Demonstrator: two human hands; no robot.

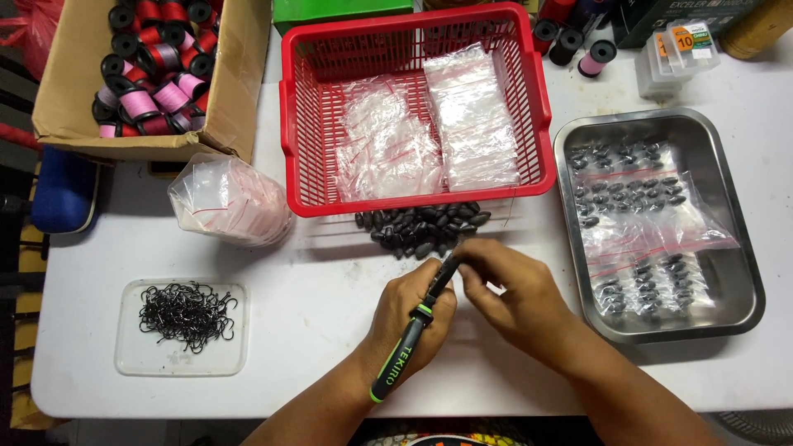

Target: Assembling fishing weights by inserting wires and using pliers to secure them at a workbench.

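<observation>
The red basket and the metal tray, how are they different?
The red basket is plastic with slotted walls; the metal tray is shiny with solid walls. The basket stands higher-sided at the back middle of the table; the tray lies shallow on the right. The basket's clear bags look empty; the tray's bags hold dark sinkers. Both are rectangular and hold small clear bags.

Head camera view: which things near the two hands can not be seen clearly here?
- Tip of the black pliers with green-trimmed handle: covered by the fingers of the left hand and right hand.
- Anything pinched at that tip: too small, hidden by fingers.
- Pile of dark oval sinkers: back part hidden behind the red plastic basket.
</observation>
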